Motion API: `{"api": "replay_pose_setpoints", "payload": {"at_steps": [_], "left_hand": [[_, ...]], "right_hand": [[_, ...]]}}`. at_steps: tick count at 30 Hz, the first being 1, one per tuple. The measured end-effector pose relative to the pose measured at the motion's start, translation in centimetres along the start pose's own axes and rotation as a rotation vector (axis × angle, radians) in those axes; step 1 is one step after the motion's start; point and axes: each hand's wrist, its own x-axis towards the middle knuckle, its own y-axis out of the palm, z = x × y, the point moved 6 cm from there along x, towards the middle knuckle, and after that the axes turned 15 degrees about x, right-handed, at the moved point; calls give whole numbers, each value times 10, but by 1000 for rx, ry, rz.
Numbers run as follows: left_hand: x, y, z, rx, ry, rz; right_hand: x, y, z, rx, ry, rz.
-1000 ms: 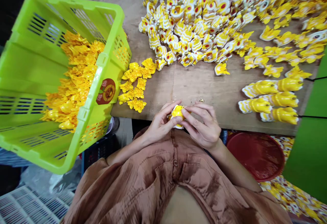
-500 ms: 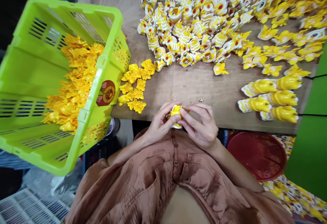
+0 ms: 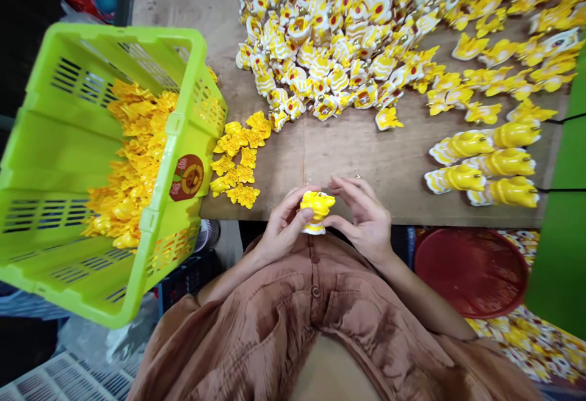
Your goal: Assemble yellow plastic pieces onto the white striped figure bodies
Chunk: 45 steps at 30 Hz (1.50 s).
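Observation:
Between thumb and fingers, my left hand (image 3: 288, 221) grips a small yellow and white plastic figure (image 3: 317, 207) at the table's front edge. Its glossy yellow side faces up and its white striped end points toward me. Close on its right is my right hand (image 3: 361, 215), thumb and fingers apart; the thumb tip is by the figure, and I cannot tell whether it touches. Left of my hands lie several loose yellow pieces (image 3: 242, 195). Beyond my hands a small brass-coloured bit is mostly hidden by the right fingers.
A green crate (image 3: 201, 114) holding yellow parts (image 3: 137, 144) stands at the left. Across the back of the table (image 3: 284, 157) spreads a pile of yellow and white parts (image 3: 339, 53). Several figures (image 3: 501, 163) lie in rows at the right. A red basket (image 3: 471, 273) sits below the edge.
My right fingers have come off the figure and spread apart. The figure now shows more of its yellow side, still in my left hand. The view has shifted slightly.

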Motion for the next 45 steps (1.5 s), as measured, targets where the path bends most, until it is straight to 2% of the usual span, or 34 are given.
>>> {"api": "replay_pose_setpoints", "payload": {"at_steps": [2, 5, 9, 15, 18, 23, 28, 32, 35, 37, 38, 40, 42, 43, 45], "left_hand": [[-1, 0, 0, -1, 13, 10], [-1, 0, -4, 57, 93, 4], [-3, -1, -10, 162, 200, -28], [0, 1, -8, 253, 254, -45], [4, 1, -12, 253, 316, -16], [6, 0, -24, 240, 392, 56], [5, -1, -25, 272, 360, 22], [7, 7, -9, 253, 271, 6], [18, 12, 8, 9, 77, -31], [31, 17, 16, -249, -112, -7], [40, 21, 17, -357, -196, 19], [62, 27, 8, -471, -289, 67], [87, 41, -10, -461, -283, 127], [99, 53, -18, -426, -265, 178], [118, 88, -33, -335, -235, 327]], "right_hand": [[-1, 6, -11, 184, 154, 43], [-4, 14, -12, 291, 213, 79], [-6, 17, -4, 289, 173, 25], [-6, 15, -10, 219, 155, 34], [-2, 8, -7, 180, 77, 53], [-3, 1, 15, -84, -97, 150], [-12, 2, 19, -105, -235, 71], [-11, 11, -1, -91, -151, 24], [-8, 7, -5, -32, -96, -5], [-11, -14, 7, -91, -141, -38], [-16, -33, 18, -184, -183, -93], [-32, -87, 41, -465, -255, -313], [-53, -152, 54, -757, -240, -616], [-60, -181, 52, -850, -182, -687], [-62, -224, 33, -924, -76, -684]]}}
